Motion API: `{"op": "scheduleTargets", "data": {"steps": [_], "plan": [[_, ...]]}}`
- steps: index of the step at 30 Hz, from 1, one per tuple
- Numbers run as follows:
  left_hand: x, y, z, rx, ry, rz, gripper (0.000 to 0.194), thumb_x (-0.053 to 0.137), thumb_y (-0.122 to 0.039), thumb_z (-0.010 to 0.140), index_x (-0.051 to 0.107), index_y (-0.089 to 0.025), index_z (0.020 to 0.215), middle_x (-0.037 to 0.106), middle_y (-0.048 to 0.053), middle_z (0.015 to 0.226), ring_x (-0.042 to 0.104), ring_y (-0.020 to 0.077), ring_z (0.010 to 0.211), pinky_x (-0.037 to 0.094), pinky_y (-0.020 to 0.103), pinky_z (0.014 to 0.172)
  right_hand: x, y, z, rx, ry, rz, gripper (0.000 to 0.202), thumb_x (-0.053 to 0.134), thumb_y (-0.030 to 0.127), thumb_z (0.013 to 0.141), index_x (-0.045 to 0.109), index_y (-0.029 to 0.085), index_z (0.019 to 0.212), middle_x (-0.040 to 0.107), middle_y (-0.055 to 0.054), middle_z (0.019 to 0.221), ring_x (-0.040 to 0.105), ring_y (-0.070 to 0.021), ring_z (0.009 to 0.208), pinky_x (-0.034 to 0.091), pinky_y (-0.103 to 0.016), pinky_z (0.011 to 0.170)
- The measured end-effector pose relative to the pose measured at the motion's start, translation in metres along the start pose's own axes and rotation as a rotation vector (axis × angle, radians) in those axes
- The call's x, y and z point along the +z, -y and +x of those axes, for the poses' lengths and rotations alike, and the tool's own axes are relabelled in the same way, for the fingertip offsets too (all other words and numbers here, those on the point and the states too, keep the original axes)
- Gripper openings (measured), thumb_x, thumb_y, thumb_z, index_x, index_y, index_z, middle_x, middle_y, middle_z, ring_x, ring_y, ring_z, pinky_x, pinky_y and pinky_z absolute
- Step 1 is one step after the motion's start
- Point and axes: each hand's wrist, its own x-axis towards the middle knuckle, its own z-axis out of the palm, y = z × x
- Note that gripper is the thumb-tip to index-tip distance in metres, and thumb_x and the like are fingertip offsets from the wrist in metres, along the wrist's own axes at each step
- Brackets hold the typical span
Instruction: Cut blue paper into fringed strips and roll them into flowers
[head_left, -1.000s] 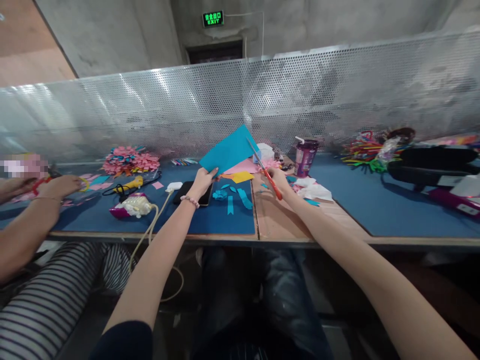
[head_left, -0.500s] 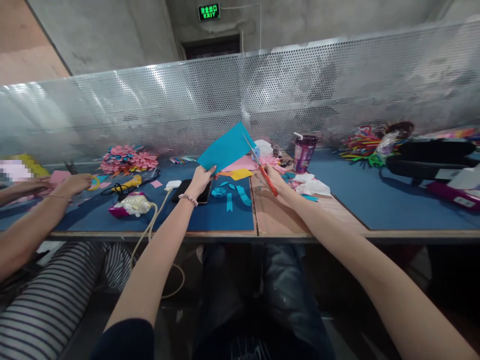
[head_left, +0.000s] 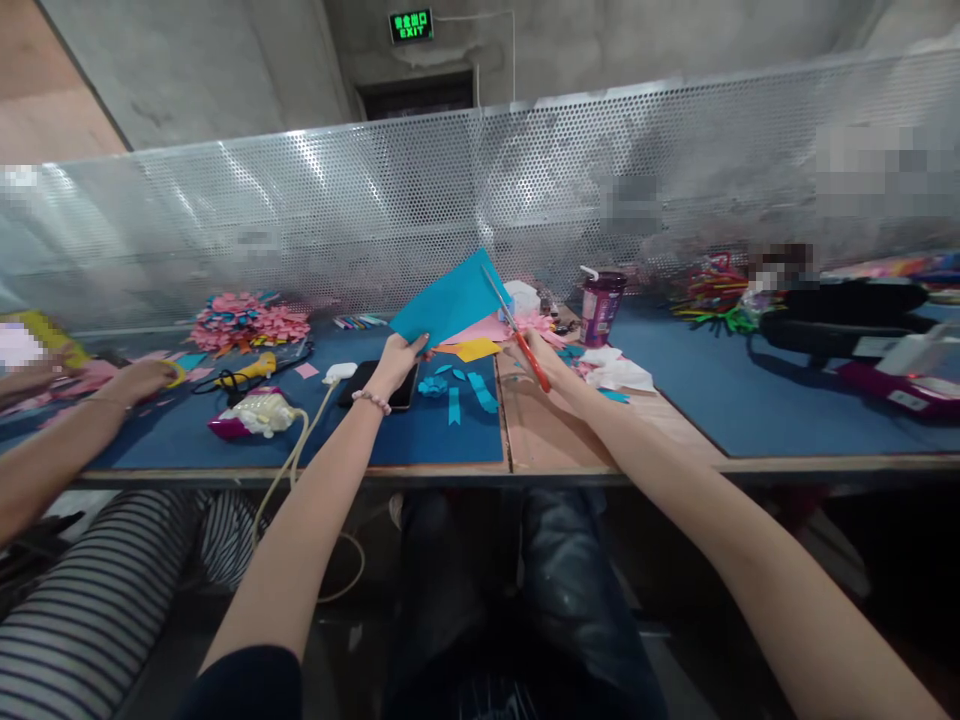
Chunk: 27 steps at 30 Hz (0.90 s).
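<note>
A blue sheet of paper (head_left: 446,303) is pinched at its lower edge by my left hand (head_left: 400,362), raised over the table. My right hand (head_left: 541,350) grips red-handled scissors (head_left: 531,357), whose blades lie along the right part of the sheet. Beneath the sheet are pink paper and a yellow piece (head_left: 478,349). On the blue mat, cut blue pieces (head_left: 454,405) lie between my hands, close to a black phone (head_left: 360,386) that is partly hidden by my left wrist.
A purple cup (head_left: 602,308) with a straw stands behind crumpled white tissue (head_left: 619,372). To the left are a glue gun (head_left: 259,413), its cable, a yellow tool (head_left: 247,371) and pink paper bundles (head_left: 244,322). Another person's hand (head_left: 146,380) works at far left.
The view has shifted slightly. My hands, the blue sheet and the scissors keep nearly the same arrangement. The other person's hand at the left has moved a little.
</note>
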Motion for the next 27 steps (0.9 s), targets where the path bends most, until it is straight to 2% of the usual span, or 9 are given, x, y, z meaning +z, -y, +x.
{"op": "scheduleTargets", "data": {"steps": [6, 11, 18, 27], "plan": [[0.001, -0.001, 0.000, 0.002, 0.009, -0.019, 0.033, 0.074, -0.039, 0.069, 0.064, -0.013, 0.087, 0.063, 0.004, 0.074, 0.055, 0.0116, 0.056, 0.048, 0.028, 0.058, 0.003, -0.008, 0.007, -0.014, -0.020, -0.117, 0.025, 0.055, 0.039, 0.080, 0.035, 0.024, 0.077, 0.042, 0.003, 0.070, 0.039, -0.0144, 0.063, 0.032, -0.028, 0.056], [0.002, -0.003, -0.001, 0.001, 0.020, -0.030, 0.033, 0.075, -0.039, 0.069, 0.063, -0.014, 0.087, 0.062, 0.003, 0.073, 0.054, 0.0111, 0.055, 0.048, 0.028, 0.059, 0.006, -0.019, 0.018, -0.032, -0.094, -0.205, 0.023, 0.050, 0.043, 0.080, 0.039, 0.023, 0.075, 0.048, 0.001, 0.070, 0.044, -0.0163, 0.065, 0.033, -0.030, 0.059], [0.001, -0.008, -0.002, -0.001, 0.030, -0.011, 0.029, 0.072, -0.038, 0.071, 0.062, -0.014, 0.084, 0.062, 0.003, 0.071, 0.053, 0.0115, 0.055, 0.046, 0.027, 0.057, 0.001, -0.029, 0.026, -0.097, -0.126, -0.297, 0.025, 0.048, 0.045, 0.078, 0.041, 0.022, 0.070, 0.053, 0.000, 0.069, 0.047, -0.0169, 0.066, 0.032, -0.029, 0.060], [0.004, -0.008, -0.003, 0.013, 0.039, -0.004, 0.027, 0.072, -0.036, 0.071, 0.061, -0.014, 0.082, 0.060, 0.002, 0.070, 0.052, 0.0119, 0.055, 0.045, 0.027, 0.057, 0.001, -0.023, 0.021, -0.126, -0.133, -0.345, 0.020, 0.045, 0.041, 0.078, 0.044, 0.022, 0.071, 0.054, 0.000, 0.067, 0.049, -0.0175, 0.065, 0.033, -0.029, 0.059]]}}
